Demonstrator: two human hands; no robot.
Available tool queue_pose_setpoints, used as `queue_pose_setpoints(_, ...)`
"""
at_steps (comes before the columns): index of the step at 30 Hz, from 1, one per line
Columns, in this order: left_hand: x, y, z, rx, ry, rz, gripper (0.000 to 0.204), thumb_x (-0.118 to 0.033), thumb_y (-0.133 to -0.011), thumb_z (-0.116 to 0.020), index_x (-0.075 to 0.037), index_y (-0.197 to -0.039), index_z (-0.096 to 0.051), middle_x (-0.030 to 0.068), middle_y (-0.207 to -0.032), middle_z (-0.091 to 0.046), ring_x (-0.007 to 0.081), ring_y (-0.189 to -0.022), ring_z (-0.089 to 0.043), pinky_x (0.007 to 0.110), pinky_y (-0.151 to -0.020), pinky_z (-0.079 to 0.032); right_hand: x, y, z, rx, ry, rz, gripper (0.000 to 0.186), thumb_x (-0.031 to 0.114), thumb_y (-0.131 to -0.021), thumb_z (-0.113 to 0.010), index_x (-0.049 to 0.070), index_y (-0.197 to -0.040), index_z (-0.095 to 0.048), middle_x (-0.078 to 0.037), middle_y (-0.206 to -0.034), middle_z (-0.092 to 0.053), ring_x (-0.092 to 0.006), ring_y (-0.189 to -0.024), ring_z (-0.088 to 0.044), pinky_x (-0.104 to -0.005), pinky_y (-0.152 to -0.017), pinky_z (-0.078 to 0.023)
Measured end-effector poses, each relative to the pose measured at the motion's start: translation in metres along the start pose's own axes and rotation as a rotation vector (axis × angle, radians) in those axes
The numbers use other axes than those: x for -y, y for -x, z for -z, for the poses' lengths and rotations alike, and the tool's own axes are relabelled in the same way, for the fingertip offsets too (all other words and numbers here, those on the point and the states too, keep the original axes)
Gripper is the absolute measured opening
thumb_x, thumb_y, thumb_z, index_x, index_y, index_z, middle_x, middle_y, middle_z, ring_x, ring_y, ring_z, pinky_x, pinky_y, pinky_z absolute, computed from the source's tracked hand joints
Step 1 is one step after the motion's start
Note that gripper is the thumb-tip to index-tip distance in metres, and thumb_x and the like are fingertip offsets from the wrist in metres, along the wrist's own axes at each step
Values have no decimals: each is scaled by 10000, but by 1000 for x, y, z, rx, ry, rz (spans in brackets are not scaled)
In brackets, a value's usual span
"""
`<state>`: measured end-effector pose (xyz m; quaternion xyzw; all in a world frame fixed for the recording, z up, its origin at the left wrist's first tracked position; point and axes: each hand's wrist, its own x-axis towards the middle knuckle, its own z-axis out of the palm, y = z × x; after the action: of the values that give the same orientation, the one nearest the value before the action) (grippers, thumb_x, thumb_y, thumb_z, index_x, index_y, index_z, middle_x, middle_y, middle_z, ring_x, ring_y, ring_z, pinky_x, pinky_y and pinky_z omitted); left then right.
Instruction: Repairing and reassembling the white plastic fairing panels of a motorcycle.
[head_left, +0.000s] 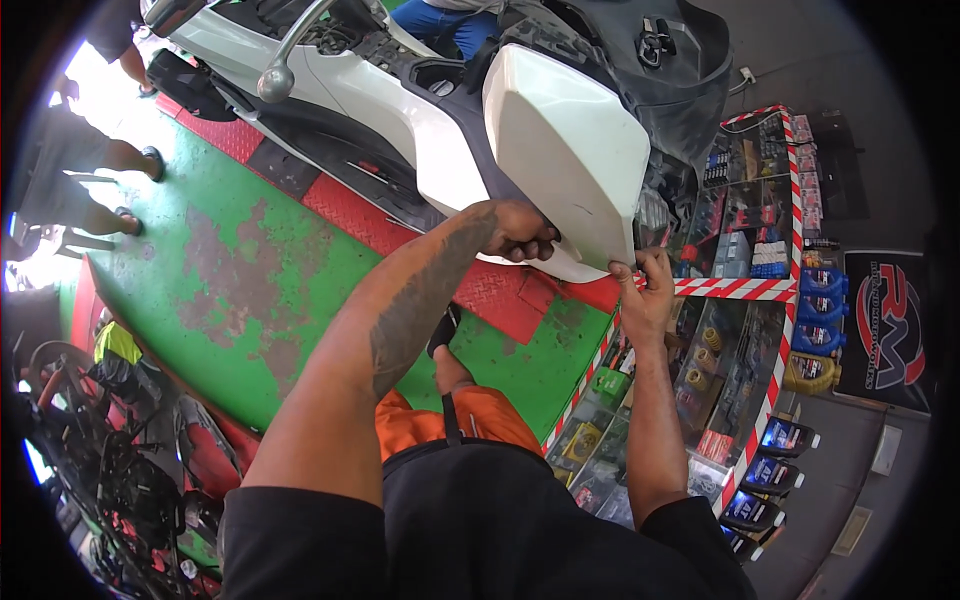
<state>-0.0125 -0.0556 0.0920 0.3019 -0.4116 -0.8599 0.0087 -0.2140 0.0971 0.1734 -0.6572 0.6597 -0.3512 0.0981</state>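
A white body panel (570,150) stands tilted at the front of a white scooter (340,90). My left hand (522,230) is closed at the panel's lower left edge, its fingers curled in against it; what lies inside the fist is hidden. At the lower right corner of the panel, my right hand (648,285) pinches the edge between thumb and bent fingers. To the right of the panel, dark plastic parts of the scooter (685,100) show.
Red ramp plates (370,215) lie under the scooter on the green floor (240,270). Close on my right is a glass display case (740,290) with striped edging. Bottles (770,470) line its far side. Other people stand at the left (70,170) and behind the scooter (450,25).
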Motion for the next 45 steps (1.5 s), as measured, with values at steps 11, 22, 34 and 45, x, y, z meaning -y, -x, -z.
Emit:
queue_pose_setpoints(11, 49, -40, -20, -252, -386, -243, 225, -174, -988, -524, -34, -1067, -682, 43, -675, -594, 166, -467, -540, 341, -370, -406, -5, 1, 1, 115, -122, -84, 293, 260, -977, -748, 1, -961, -610, -14, -876, -524, -123, -858, -489, -271, -806, -409)
queue_pose_setpoints(22, 56, -16, -23, -471, -485, -284, 269, -198, -1023, -539, 1, -977, -713, 205, -866, -724, 378, -828, -724, 468, -750, -599, -4, 5, -5, 181, -260, -186, 250, 226, -1008, -710, -12, -1028, -636, -48, -919, -648, -122, -908, -569, -287, -837, -461)
queue_pose_setpoints(34, 66, 29, 48, -609, -293, -297, 447, -388, -1081, -506, 8, -1132, -707, 125, -920, -718, 223, -861, -676, 403, -800, -527, -10, 1, 0, 270, -380, -233, 307, 277, -1032, -690, -8, -1132, -635, -38, -1045, -696, -101, -989, -589, -276, -920, -463)
queue_pose_setpoints(45, 12, 24, 90, -390, -553, 70, 369, -354, -1013, -517, -103, -1079, -781, 44, -908, -722, 179, -788, -647, 405, -708, -535, -14, 3, 1, 280, -421, -278, 360, 301, -1033, -688, -21, -1192, -664, -44, -1094, -718, -110, -1037, -613, -282, -945, -468)
